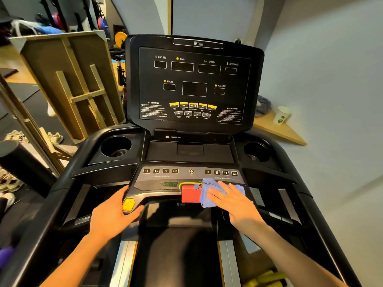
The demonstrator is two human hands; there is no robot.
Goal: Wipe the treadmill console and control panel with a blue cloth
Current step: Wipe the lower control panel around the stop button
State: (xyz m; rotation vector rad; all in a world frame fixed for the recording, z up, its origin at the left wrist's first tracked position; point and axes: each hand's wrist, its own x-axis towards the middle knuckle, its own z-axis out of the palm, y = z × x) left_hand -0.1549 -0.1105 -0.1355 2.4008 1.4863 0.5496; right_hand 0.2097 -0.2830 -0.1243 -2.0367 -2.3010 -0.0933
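The console display (194,83) reads INCLINE, TIME, SPEED, DISTANCE, PULSE, CALORIE, CAUTION at 5 and 7 o'clock; the control panel (165,179) shows 3 6 9 12 twice, START.

A pale blue-grey wall (331,59) fills the right side. Low against it sits a wooden shelf (279,129) — a paper cup (281,114) and grey cloth (263,105) on top. Far left of the shelf — a leaning wooden board (68,79), shoes (55,137) on the floor.

Paper cup (281,115) on a wooden shelf (287,132) — wooden frame (68,83) leaning left.
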